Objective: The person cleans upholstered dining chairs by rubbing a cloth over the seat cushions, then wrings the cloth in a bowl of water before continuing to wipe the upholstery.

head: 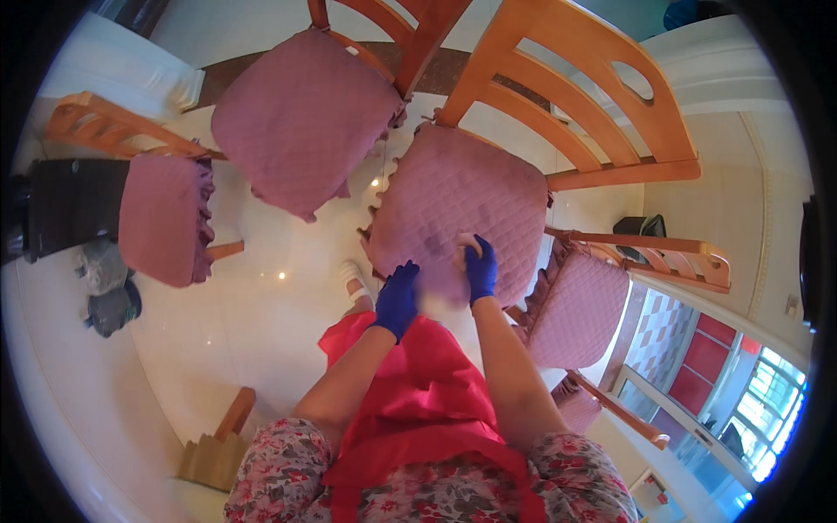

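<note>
A wooden chair stands in front of me with a quilted mauve seat cover [471, 189]. My right hand [482, 269], in a blue glove, grips a pale crumpled cloth [467, 243] over the front right part of this seat. Darker patches mark the fabric to the left of the cloth. My left hand [396, 297], gloved in blue too, is at the seat's front left edge with its fingers close together. Whether it pinches the cover is unclear, because a blurred area lies between the two hands.
Another chair with a mauve cover [307, 121] stands to the left, and a smaller-looking covered seat [160, 219] is farther left. More covered chairs [579, 310] line the right side. Dark bins or bags [114, 307] sit by the left wall. A glazed door [686, 418] is at lower right.
</note>
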Demonstrator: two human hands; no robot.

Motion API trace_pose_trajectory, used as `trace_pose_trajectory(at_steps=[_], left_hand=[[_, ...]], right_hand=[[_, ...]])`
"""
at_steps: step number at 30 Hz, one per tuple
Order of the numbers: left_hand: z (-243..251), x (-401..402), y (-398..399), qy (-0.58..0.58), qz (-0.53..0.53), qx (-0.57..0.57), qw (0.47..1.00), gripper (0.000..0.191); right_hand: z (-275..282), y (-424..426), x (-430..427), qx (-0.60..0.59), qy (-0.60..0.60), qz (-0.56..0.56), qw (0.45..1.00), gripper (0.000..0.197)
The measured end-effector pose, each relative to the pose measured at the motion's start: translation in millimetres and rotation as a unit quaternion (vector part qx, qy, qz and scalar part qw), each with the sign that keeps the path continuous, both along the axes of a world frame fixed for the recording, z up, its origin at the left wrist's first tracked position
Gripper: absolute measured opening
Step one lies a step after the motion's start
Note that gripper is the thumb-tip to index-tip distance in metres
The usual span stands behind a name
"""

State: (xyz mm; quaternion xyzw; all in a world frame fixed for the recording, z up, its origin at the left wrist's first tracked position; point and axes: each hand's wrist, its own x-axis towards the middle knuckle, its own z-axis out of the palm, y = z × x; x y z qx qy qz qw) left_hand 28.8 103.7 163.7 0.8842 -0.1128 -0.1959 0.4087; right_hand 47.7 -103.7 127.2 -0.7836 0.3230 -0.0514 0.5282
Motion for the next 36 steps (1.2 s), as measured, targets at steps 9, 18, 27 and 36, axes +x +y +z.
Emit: trace_pose_trajectory(at_steps=[9, 18, 27, 36], left_hand=[[-94, 65, -28, -0.056, -0.179, 0.032, 0.982, 0.065], [-122, 80, -38, -0.123, -0.166, 0.058, 0.977, 0.076], [-128, 74, -42, -0.137, -0.151, 0.067, 0.977, 0.075], [-133, 69, -37, -0.210, -0.139, 0.077, 0.965, 0.073]], right_hand=[[-90, 30, 12, -0.164, 0.131, 0.105, 0.972, 0.039], [-85, -7, 90, -0.324, -0.064, 0.114, 0.937, 0.015], [-111, -44, 128, -0.352, -0.100, 0.188, 0.911, 0.015], [-103, -41, 144, -0.360, -0.154, 0.249, 0.886, 0.010]])
